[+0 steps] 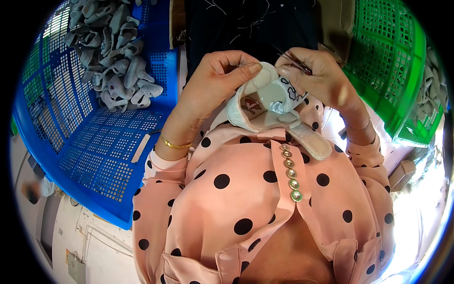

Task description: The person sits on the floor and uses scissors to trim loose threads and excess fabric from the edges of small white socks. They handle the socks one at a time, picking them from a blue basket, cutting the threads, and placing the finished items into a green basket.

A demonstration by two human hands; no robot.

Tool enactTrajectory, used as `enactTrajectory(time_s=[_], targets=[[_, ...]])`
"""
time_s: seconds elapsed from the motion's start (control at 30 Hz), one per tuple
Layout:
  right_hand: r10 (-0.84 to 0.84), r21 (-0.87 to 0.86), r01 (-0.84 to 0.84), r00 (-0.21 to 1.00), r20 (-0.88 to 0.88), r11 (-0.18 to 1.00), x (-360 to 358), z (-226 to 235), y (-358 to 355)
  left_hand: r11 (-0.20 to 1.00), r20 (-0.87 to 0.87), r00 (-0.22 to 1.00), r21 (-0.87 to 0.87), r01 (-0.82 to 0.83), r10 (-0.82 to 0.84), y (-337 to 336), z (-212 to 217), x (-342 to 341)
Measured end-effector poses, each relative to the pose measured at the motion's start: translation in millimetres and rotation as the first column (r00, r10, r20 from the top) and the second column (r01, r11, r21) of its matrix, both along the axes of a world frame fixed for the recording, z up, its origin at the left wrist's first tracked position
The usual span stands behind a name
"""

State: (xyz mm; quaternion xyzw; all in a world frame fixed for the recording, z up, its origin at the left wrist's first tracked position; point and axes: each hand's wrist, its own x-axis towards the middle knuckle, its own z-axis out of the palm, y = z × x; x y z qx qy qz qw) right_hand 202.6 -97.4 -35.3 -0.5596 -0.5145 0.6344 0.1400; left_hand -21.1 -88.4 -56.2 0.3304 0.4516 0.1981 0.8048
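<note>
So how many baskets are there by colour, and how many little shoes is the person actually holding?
Blue basket: 1
Green basket: 1
Small grey and cream shoe, held in both the left hand and the right hand: 1
Total: 3
The grey shoes piled in the blue basket are too jumbled to count.

Both forearms raised, bent toward chest. Left hand (215, 78) curled, thumb pressed forward against fingertips. Right hand (314, 75) curled, fingers pinched together. Hands close, wrists apart.
</note>
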Motion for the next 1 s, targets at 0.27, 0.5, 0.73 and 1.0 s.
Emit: enactTrajectory(time_s=[0.27,0.5,0.73,1.0], targets=[[0.135,0.488,-0.270,0.947,0.293,0.830,-4.0,-1.0,28.5,0.841,-0.298,0.950,0.489,0.232,-0.088,30.4,6.1,1.2],[-0.320,0.641,0.084,0.910,0.262,0.763,4.3,6.3,41.8,0.634,-0.511,0.836,0.718,0.288,0.199,26.8,4.2,3.8],[-0.433,0.168,0.436,0.900,-0.058,0.884,-2.2,8.5,7.1,0.939,-0.323,0.937,0.262,0.222,-0.131,29.3,10.1,-5.0],[-0.152,0.479,-0.054,0.912,0.380,0.876,17.5,1.7,18.1,0.815,-0.162,0.845,0.223,0.535,-0.510,62.0,20.6,-3.2]])
